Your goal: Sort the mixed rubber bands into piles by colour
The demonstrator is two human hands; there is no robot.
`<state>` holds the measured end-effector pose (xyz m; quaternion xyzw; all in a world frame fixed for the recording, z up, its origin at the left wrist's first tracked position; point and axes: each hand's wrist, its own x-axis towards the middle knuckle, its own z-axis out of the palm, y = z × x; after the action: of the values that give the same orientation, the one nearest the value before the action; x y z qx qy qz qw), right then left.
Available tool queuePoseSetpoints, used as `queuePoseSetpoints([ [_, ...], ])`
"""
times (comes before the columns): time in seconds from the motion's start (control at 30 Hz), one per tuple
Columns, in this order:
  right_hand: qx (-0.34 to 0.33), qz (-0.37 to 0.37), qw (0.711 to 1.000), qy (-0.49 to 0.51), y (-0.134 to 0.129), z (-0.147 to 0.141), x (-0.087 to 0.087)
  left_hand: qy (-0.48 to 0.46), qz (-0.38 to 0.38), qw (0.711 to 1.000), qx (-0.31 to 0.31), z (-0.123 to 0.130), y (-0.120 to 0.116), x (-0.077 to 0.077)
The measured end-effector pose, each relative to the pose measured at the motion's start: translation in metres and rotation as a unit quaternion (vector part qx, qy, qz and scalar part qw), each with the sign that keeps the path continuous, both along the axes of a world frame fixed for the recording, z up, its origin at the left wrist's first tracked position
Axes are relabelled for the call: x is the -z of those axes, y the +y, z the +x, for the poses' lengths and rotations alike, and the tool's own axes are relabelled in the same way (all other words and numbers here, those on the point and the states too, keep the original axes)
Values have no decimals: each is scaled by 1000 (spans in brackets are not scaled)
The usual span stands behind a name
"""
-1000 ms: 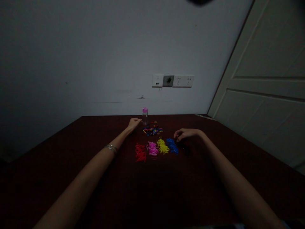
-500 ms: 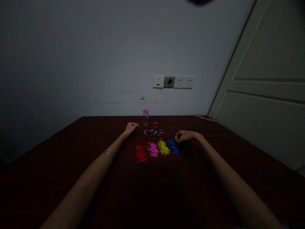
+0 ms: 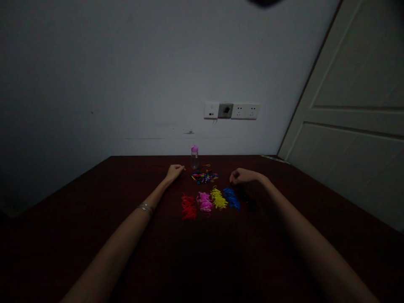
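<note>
My left hand (image 3: 175,171) rests on the table left of a mixed heap of small coloured rubber bands (image 3: 205,177), with its fingers curled in. My right hand (image 3: 242,176) is closed in a pinch just above the blue rubber bands (image 3: 231,198), apart from them. Whatever either hand holds, if anything, is too small to make out. In a row nearer me lie separate piles of red rubber bands (image 3: 188,207), pink rubber bands (image 3: 205,202) and yellow rubber bands (image 3: 219,198). Dark bands seem to lie under my right wrist, barely visible.
Behind the mixed heap stands a clear bottle (image 3: 195,160) with a pink lid. The dark red table (image 3: 142,261) meets a wall with socket plates (image 3: 245,111). A pale panelled door (image 3: 350,113) is on the right.
My right hand has lifted slightly away from the blue pile, toward the mixed heap. My left hand stays in place. The whole view has shifted a little.
</note>
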<state>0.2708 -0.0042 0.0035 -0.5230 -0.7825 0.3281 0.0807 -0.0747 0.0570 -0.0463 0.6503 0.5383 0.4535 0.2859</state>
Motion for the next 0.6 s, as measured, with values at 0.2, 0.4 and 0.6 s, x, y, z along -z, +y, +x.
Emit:
queuePoseSetpoints([
  [0.2,45,165,985,-23,17,-24,11,-4,1,1000,4,0,-3,-1],
  [0.4,10,204,978,-37,32,-33,30,1,9,1000,9,1,-9,-5],
  [0.6,11,211,977,-18,34,-34,36,0,9,1000,9,1,-10,-5],
])
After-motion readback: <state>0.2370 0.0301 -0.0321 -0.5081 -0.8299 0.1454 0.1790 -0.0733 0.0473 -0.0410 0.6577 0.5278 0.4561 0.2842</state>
